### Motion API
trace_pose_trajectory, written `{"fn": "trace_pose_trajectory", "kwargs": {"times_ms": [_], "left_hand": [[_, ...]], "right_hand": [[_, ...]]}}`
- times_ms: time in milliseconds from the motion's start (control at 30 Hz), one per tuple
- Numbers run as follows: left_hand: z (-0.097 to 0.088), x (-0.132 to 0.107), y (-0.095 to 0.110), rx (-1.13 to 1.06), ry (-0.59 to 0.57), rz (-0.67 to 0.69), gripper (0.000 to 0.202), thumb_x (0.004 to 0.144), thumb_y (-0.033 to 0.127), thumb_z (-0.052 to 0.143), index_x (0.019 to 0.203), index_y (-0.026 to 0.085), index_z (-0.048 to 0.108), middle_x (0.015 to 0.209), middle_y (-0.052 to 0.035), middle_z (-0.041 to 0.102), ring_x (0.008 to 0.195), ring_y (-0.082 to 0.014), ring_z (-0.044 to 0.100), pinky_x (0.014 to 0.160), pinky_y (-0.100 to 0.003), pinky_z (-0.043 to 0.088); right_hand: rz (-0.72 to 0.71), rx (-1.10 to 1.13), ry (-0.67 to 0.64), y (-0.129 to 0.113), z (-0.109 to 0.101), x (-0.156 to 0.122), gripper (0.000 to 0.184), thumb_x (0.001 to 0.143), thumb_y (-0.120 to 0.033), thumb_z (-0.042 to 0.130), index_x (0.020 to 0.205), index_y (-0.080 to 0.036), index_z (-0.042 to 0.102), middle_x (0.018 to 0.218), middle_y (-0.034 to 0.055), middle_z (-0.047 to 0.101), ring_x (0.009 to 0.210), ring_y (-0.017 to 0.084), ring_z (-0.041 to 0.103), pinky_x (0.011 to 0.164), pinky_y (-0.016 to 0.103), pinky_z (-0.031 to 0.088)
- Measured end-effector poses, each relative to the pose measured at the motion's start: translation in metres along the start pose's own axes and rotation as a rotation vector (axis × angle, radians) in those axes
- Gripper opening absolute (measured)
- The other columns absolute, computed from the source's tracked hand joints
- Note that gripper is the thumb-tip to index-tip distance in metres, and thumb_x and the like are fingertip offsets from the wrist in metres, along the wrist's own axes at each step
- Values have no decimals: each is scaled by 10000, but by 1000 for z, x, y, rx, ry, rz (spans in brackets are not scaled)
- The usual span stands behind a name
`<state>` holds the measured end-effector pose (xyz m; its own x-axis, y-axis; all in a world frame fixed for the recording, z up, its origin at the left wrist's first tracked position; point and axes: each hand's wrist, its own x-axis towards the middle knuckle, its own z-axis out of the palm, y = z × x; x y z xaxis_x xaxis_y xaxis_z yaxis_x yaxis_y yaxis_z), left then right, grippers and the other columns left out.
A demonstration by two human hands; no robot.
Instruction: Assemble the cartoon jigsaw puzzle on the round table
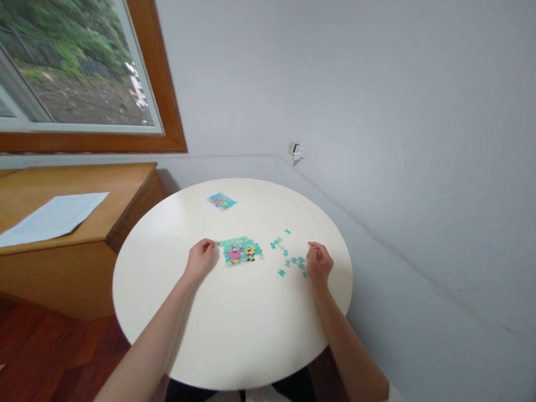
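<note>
On the round white table point(234, 329) lies a partly built cartoon jigsaw puzzle point(240, 250), teal with pink and yellow figures. My left hand point(202, 258) rests at the puzzle's left edge with its fingers curled against it. My right hand point(319, 261) sits to the right, its fingers closed among several loose teal puzzle pieces point(288, 258). What it pinches, if anything, is too small to make out. A small reference picture card point(221, 201) lies farther back on the table.
A wooden desk point(71, 223) with a white sheet of paper point(52, 216) stands to the left under a wood-framed window point(84, 84). Grey walls close in behind and to the right, with a wall socket point(295, 149). The floor is dark red wood point(50, 357).
</note>
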<state>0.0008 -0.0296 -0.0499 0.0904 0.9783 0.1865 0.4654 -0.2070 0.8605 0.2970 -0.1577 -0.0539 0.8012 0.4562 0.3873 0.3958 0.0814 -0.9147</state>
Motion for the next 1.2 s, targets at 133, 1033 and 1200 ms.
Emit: {"fn": "trace_pose_trajectory", "kwargs": {"times_ms": [133, 1033, 1200], "left_hand": [[0, 0, 0, 10, 9, 4, 227, 676, 295, 424, 705, 178, 615, 765, -62, 710, 741, -194, 631, 727, -282, 480], [-2, -1, 3, 36, 5, -13, 238, 675, 282, 435, 713, 163, 638, 710, -44, 698, 706, -185, 624, 713, -276, 474], [-2, -2, 3, 40, -4, -6, 241, 680, 280, 430, 720, 161, 636, 734, -52, 704, 717, -187, 624, 714, -274, 476]], "right_hand": [[42, 53, 46, -2, -3, 4, 279, 698, -336, 447, 810, -149, 622, 469, -69, 422, 419, 100, 373, 427, 233, 267], [151, 135, 82, -7, -4, 5, 251, 657, -344, 480, 748, -155, 618, 453, -75, 406, 410, 94, 364, 419, 236, 258], [155, 120, 7, -6, -3, 5, 259, 649, -350, 485, 753, -155, 621, 450, -75, 416, 407, 89, 373, 414, 227, 283]]}}
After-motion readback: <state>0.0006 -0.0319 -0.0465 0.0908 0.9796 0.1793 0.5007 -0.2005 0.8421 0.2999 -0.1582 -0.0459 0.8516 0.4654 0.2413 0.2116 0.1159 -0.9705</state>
